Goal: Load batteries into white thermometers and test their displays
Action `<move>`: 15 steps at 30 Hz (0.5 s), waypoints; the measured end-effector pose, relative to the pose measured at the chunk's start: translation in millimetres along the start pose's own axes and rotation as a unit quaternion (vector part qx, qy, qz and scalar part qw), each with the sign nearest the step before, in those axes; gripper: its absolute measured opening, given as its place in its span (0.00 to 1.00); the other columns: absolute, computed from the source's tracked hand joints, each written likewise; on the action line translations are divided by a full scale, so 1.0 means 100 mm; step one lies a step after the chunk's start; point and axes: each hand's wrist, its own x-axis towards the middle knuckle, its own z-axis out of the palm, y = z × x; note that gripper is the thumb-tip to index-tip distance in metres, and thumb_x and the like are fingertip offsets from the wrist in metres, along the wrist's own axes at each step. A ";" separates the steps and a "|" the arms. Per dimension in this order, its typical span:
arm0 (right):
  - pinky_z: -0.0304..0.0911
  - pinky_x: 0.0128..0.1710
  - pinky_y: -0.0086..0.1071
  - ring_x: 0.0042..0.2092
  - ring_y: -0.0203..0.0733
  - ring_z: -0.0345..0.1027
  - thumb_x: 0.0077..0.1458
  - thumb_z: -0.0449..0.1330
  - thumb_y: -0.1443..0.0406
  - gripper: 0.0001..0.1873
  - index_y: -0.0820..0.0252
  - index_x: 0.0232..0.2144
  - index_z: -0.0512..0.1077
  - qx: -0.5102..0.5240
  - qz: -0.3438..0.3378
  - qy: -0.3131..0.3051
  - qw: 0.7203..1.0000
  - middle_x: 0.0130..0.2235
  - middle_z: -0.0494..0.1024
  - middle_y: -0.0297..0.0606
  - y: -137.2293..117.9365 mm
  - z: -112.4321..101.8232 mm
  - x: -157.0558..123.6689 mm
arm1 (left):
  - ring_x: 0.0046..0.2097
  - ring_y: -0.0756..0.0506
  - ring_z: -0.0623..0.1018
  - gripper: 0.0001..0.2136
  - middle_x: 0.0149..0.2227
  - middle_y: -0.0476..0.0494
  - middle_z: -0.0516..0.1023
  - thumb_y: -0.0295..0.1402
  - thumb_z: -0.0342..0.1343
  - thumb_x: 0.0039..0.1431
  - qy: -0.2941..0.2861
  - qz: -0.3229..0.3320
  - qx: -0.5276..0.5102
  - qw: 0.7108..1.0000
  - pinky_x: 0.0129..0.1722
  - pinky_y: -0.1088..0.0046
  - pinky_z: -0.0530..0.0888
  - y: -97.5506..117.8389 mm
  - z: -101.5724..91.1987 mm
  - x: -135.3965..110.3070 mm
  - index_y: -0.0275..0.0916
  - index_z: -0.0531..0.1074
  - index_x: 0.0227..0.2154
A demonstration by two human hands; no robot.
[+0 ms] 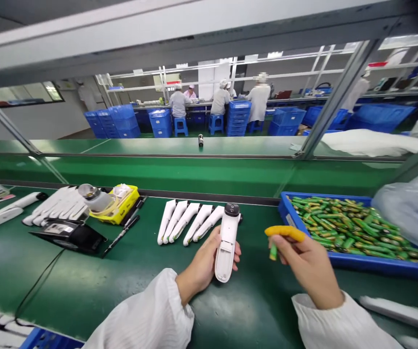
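My left hand is wrapped round a white handheld device housing, held upright with its round black end at the top and its long open compartment facing me. To the right, my right hand pinches a green battery that points down below the fingers. A yellow finger cot covers the index finger of that hand. The battery and the housing are apart. Behind my left hand, several similar white housings lie side by side on the green bench.
A blue bin full of green batteries stands at the right, beside clear plastic wrapping. At the left are a yellow box, a black device with a cable, pens and more white housings. Co-workers sit and stand beyond the bench.
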 end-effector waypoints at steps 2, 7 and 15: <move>0.55 0.16 0.26 0.18 0.33 0.57 0.45 0.65 0.51 0.18 0.59 0.28 0.70 0.030 0.017 -0.019 0.999 0.19 0.68 0.32 -0.01 0.05 -0.08 | 0.34 0.49 0.75 0.19 0.35 0.43 0.75 0.42 0.47 0.64 0.002 0.008 -0.003 1.000 0.37 0.73 0.71 0.05 0.01 -0.05 0.37 0.60 0.53; 0.55 0.17 0.24 0.19 0.29 0.56 0.48 0.65 0.55 0.17 0.58 0.26 0.63 0.118 0.056 -0.054 0.990 0.23 0.68 0.30 0.00 0.12 -0.15 | 0.43 0.42 0.77 0.34 0.42 0.42 0.76 0.40 0.55 0.59 0.006 0.005 0.017 1.000 0.44 0.66 0.70 0.09 0.02 -0.09 0.44 0.43 0.63; 0.65 0.26 0.29 0.28 0.38 0.69 0.56 0.58 0.57 0.12 0.57 0.39 0.71 -0.056 -0.090 -0.093 0.990 0.28 0.75 0.36 0.08 0.14 -0.30 | 0.42 0.41 0.78 0.48 0.44 0.40 0.74 0.41 0.65 0.49 0.008 0.040 0.002 0.999 0.38 0.66 0.73 0.00 0.01 -0.04 0.49 0.34 0.63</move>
